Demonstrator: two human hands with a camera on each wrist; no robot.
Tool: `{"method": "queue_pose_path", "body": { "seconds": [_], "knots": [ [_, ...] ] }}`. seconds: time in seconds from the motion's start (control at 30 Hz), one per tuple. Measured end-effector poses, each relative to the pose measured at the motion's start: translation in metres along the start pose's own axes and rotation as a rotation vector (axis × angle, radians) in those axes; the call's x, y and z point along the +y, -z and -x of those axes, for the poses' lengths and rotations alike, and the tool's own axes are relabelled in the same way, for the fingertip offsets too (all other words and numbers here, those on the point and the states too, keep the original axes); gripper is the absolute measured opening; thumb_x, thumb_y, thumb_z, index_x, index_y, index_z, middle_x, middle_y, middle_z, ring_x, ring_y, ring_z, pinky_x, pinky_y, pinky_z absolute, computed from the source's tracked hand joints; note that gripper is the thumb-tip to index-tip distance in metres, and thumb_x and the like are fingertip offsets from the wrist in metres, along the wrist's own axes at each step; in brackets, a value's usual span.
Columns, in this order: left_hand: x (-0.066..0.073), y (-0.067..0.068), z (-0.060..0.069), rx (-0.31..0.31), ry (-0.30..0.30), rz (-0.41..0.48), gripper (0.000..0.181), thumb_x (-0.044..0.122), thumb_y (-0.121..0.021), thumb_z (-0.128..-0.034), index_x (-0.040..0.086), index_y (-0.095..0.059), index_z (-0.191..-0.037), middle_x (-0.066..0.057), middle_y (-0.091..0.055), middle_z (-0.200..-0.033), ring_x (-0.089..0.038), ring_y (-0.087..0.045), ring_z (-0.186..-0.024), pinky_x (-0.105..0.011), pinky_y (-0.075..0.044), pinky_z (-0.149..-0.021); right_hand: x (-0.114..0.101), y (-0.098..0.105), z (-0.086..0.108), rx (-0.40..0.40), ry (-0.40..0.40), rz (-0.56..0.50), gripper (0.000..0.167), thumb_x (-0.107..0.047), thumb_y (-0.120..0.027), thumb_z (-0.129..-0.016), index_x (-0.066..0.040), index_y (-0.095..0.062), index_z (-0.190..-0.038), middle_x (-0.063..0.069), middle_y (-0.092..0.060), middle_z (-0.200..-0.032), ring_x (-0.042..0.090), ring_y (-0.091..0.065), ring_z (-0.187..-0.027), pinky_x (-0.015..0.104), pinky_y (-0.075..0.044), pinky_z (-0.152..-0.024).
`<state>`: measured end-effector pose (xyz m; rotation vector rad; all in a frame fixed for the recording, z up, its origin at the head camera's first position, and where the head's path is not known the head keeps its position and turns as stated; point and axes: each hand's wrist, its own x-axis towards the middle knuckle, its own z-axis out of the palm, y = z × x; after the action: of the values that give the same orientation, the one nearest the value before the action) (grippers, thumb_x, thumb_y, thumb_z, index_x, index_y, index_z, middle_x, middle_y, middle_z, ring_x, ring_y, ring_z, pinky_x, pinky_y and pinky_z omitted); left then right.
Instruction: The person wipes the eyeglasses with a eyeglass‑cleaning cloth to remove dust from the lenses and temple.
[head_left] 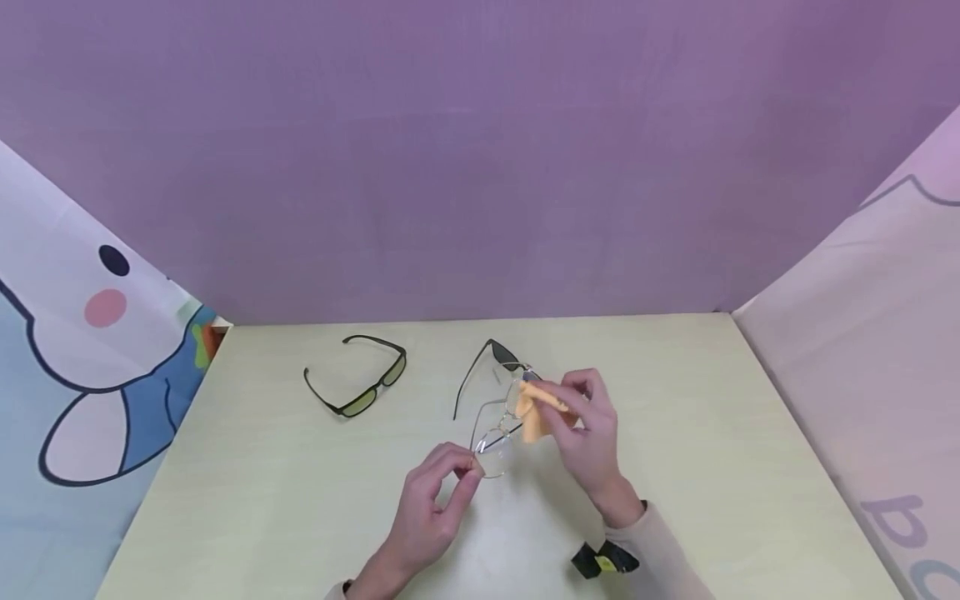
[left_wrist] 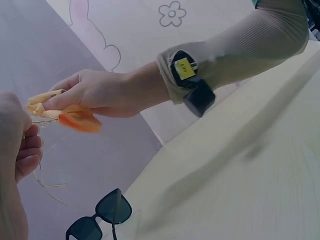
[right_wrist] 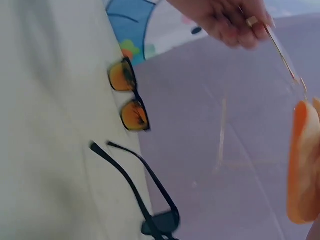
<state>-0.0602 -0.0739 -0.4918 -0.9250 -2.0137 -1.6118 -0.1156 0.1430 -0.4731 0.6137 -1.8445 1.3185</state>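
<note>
Purple backdrop [head_left: 465, 167] fills the upper half of the head view; below it extends a pale table [head_left: 262, 517]. Thin wire-framed glasses [head_left: 495, 457] are located at the lower centre of the head view, raised above the table. Left hand [head_left: 435, 504]: finger and thumb pinch the near end of this frame. Right hand [head_left: 588, 429]: fingers and thumb pinch a folded orange cloth [head_left: 536, 425] against the far lens.

Dark sunglasses [head_left: 505, 356] lie partly behind the wire frame in the head view, which hides part of their front. Both dark lenses are exposed only in the left wrist view, at lower left. Black-framed glasses [head_left: 362, 403] lie left of centre with temples unfolded; their lenses appear yellow-green in the head view and orange in the right wrist view.

At the top of the left wrist view, a flower outline [left_wrist: 172, 14] is visible; the head view does not include it. That wrist view also shows the yellow label [left_wrist: 185, 69] on the right sleeve's black device squarely.
</note>
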Motion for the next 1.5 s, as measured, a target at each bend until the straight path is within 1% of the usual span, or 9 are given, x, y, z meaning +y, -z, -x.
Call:
{"method": "queue_pose_path", "body": {
  "seconds": [0.2, 0.33, 0.47, 0.6, 0.77, 0.9, 1.03, 1.23, 1.5],
  "knots": [
    [0.0, 0.0, 0.001, -0.001, 0.007, 0.008, 0.024, -0.014, -0.062, -0.0909, 0.008, -0.066, -0.098, -0.005, -0.066, -0.091, -0.011, -0.061, -0.089, -0.021, -0.055, -0.078, 0.002, 0.001, 0.0, 0.048, -0.039, 0.027, 0.028, 0.016, -0.075, -0.076, 0.004, -0.078, -0.101, 0.016, -0.05, -0.09, 0.008, -0.042, -0.072, 0.013, -0.037, -0.048],
    [0.0, 0.0, 0.001, 0.003, 0.013, 0.011, 0.021, -0.014, -0.063, -0.0911, 0.006, -0.066, -0.097, -0.005, -0.066, -0.091, -0.011, -0.061, -0.088, -0.021, -0.055, -0.078, -0.002, -0.004, 0.01, -0.004, 0.039, 0.021, 0.013, -0.004, -0.076, -0.089, 0.004, -0.078, -0.099, 0.015, -0.054, -0.09, 0.012, -0.048, -0.076, 0.014, -0.044, -0.056],
    [0.0, -0.001, 0.001, 0.006, 0.015, 0.021, 0.021, -0.014, -0.063, -0.091, 0.006, -0.066, -0.097, -0.006, -0.066, -0.091, -0.011, -0.061, -0.088, -0.021, -0.055, -0.078, -0.002, -0.005, 0.012, -0.038, 0.095, 0.009, 0.024, -0.021, -0.072, -0.098, 0.002, -0.078, -0.1, 0.015, -0.056, -0.092, 0.017, -0.051, -0.083, 0.015, -0.048, -0.068],
    [0.0, -0.001, 0.0, 0.006, -0.002, 0.027, 0.023, -0.015, -0.062, -0.0898, 0.006, -0.066, -0.098, -0.008, -0.066, -0.09, -0.012, -0.062, -0.088, -0.022, -0.056, -0.079, 0.002, 0.0, 0.003, 0.039, 0.02, 0.021, 0.012, -0.002, -0.074, -0.088, 0.005, -0.077, -0.098, 0.017, -0.052, -0.089, 0.012, -0.048, -0.083, 0.011, -0.045, -0.068],
    [0.0, 0.0, 0.001, 0.01, -0.005, 0.035, 0.026, -0.016, -0.062, -0.0893, 0.008, -0.066, -0.098, -0.006, -0.066, -0.091, -0.012, -0.062, -0.088, -0.021, -0.055, -0.079, 0.008, 0.01, -0.007, 0.138, -0.076, 0.107, 0.025, 0.018, -0.075, -0.078, 0.007, -0.076, -0.1, 0.02, -0.052, -0.09, 0.008, -0.048, -0.087, 0.009, -0.045, -0.072],
    [0.0, 0.0, 0.001, 0.007, -0.016, 0.036, 0.026, -0.017, -0.062, -0.0888, 0.007, -0.066, -0.098, -0.004, -0.066, -0.092, -0.012, -0.062, -0.088, -0.022, -0.056, -0.079, 0.01, 0.015, -0.01, 0.201, -0.089, 0.141, 0.028, 0.02, -0.074, -0.078, 0.009, -0.075, -0.104, 0.023, -0.057, -0.093, 0.005, -0.053, -0.091, 0.008, -0.048, -0.075],
    [0.0, 0.0, 0.002, 0.016, -0.008, 0.031, 0.025, -0.016, -0.062, -0.0899, 0.008, -0.066, -0.098, -0.003, -0.066, -0.093, -0.013, -0.062, -0.086, -0.021, -0.055, -0.079, 0.006, 0.015, -0.012, 0.235, -0.058, 0.093, 0.025, 0.019, -0.072, -0.079, 0.011, -0.072, -0.102, 0.024, -0.059, -0.092, 0.005, -0.058, -0.092, 0.01, -0.049, -0.076],
    [-0.001, -0.001, 0.003, 0.026, -0.007, 0.029, 0.027, -0.018, -0.063, -0.0874, 0.006, -0.066, -0.099, -0.006, -0.066, -0.092, -0.015, -0.062, -0.085, -0.022, -0.055, -0.079, -0.005, 0.004, -0.009, 0.13, 0.058, 0.026, 0.021, 0.01, -0.067, -0.08, 0.01, -0.073, -0.1, 0.021, -0.055, -0.089, 0.011, -0.053, -0.08, 0.01, -0.047, -0.063],
    [-0.004, 0.004, 0.004, 0.03, 0.009, -0.011, 0.022, -0.015, -0.064, -0.0895, 0.005, -0.066, -0.098, -0.006, -0.066, -0.091, -0.014, -0.062, -0.085, -0.02, -0.055, -0.079, -0.006, -0.004, 0.008, -0.023, 0.095, -0.005, 0.026, 0.004, -0.068, -0.083, 0.007, -0.074, -0.108, 0.019, -0.06, -0.097, 0.018, -0.057, -0.085, 0.013, -0.051, -0.073]
  ]
}}
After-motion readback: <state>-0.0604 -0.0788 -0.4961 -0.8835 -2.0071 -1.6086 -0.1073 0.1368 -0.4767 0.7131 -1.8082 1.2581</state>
